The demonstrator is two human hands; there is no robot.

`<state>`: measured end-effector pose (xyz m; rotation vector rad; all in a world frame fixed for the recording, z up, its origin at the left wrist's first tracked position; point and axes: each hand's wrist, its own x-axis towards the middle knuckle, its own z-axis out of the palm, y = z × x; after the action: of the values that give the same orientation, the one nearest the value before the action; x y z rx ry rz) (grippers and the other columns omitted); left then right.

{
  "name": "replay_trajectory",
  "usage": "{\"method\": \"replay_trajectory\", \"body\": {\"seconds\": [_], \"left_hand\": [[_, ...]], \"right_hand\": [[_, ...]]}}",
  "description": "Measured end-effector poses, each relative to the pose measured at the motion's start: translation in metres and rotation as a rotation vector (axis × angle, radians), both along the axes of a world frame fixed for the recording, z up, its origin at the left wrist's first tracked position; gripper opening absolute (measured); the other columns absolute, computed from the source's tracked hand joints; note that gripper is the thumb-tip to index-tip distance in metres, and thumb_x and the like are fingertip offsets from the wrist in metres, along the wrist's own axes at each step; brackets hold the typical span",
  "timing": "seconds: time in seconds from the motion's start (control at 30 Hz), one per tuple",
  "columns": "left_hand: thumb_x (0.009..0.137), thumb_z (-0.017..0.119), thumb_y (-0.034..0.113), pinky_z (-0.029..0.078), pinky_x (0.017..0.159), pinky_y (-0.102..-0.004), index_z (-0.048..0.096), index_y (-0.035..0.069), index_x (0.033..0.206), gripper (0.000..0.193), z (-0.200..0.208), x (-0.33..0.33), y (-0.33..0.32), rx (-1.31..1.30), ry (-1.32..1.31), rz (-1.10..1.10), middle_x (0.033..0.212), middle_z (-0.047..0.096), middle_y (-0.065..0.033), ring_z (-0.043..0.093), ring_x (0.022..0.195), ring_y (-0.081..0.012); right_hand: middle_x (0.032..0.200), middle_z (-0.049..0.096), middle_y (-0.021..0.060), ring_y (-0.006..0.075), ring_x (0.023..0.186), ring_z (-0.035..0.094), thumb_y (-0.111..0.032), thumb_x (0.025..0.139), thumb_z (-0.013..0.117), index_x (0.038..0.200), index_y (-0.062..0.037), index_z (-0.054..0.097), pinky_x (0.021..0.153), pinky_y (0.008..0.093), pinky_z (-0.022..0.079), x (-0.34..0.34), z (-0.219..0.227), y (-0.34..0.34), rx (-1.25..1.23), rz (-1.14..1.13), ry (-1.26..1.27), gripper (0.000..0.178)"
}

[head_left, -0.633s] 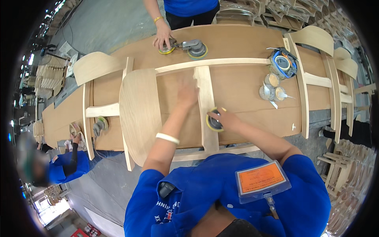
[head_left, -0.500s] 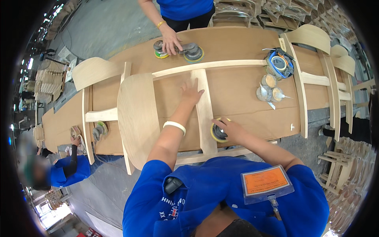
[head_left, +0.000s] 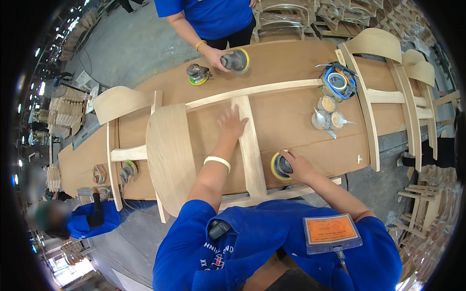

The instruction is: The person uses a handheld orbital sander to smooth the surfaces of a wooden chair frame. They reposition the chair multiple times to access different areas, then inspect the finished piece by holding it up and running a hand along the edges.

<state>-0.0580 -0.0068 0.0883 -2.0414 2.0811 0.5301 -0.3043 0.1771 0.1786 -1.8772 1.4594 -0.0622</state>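
Two hands work on a pale wooden chair frame [head_left: 250,145] lying flat across the long brown workbench [head_left: 291,63] in the middle of the frame. Nearest, at lower centre, the right hand [head_left: 297,166] is closed over a round sander [head_left: 280,166] with a yellow-edged pad, set just right of the frame's upright slat and near the bench's front edge. A little further up, the left hand [head_left: 232,122] lies flat and open on the bench, fingers spread, touching the slat's left side and holding nothing; its wrist carries a white band.

The risk, as a judgement: the sander sits close to the bench edge and the slat, so a slip could gouge the wood or run the pad off the front. The spread fingers are near the sanding path and could be grazed if the frame shifts.

Further right, small cups [head_left: 329,115] and a blue tape roll [head_left: 338,81] stand by a second chair frame [head_left: 383,97]. At the far edge, another person's hand [head_left: 217,57] holds another sander [head_left: 237,60], with a third sander [head_left: 197,74] beside it.
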Motion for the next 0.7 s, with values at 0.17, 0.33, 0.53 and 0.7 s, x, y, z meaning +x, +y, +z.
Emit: {"method": "replay_trajectory", "body": {"seconds": [0.17, 0.33, 0.53, 0.7], "left_hand": [[0.092, 0.044, 0.058, 0.024, 0.107, -0.0592, 0.018, 0.015, 0.152, 0.078, 0.012, -0.011, -0.021, -0.009, -0.049, 0.032, 0.153, 0.025, -0.0161, 0.031, 0.136, -0.0375], [0.09, 0.048, 0.059, 0.018, 0.11, -0.0613, 0.023, 0.009, 0.15, 0.082, 0.014, -0.02, -0.037, 0.003, 0.001, 0.05, 0.154, 0.022, -0.0169, 0.022, 0.141, -0.0396], [0.091, 0.051, 0.053, 0.02, 0.112, -0.058, 0.023, 0.003, 0.149, 0.081, 0.007, -0.013, -0.02, -0.072, -0.127, -0.081, 0.156, 0.018, -0.0131, 0.014, 0.144, -0.0362], [0.09, 0.055, 0.048, 0.019, 0.113, -0.0561, 0.027, 0.001, 0.146, 0.079, -0.008, -0.004, 0.01, -0.167, -0.038, -0.158, 0.155, 0.02, -0.0136, 0.012, 0.145, -0.0339]], "right_hand": [[0.121, 0.051, 0.0161, 0.0381, 0.099, 0.06, -0.006, 0.069, 0.074, 0.139, -0.0166, 0.039, 0.083, 0.0444, 0.051, -0.003, -0.001, 0.004, -0.029, 0.006, -0.017, 0.079], [0.122, 0.05, 0.0161, 0.0381, 0.101, 0.059, -0.009, 0.069, 0.076, 0.136, -0.0153, 0.042, 0.084, 0.0443, 0.051, -0.008, -0.003, 0.013, -0.026, 0.015, -0.022, 0.076], [0.125, 0.048, 0.0163, 0.0385, 0.103, 0.058, -0.008, 0.068, 0.078, 0.135, -0.0175, 0.043, 0.085, 0.0438, 0.05, -0.014, -0.007, 0.018, -0.007, 0.02, -0.003, 0.077], [0.129, 0.045, 0.0179, 0.0396, 0.104, 0.057, -0.009, 0.069, 0.078, 0.136, -0.0182, 0.043, 0.087, 0.0438, 0.05, -0.011, -0.003, 0.014, -0.014, 0.035, 0.0, 0.077]]}}
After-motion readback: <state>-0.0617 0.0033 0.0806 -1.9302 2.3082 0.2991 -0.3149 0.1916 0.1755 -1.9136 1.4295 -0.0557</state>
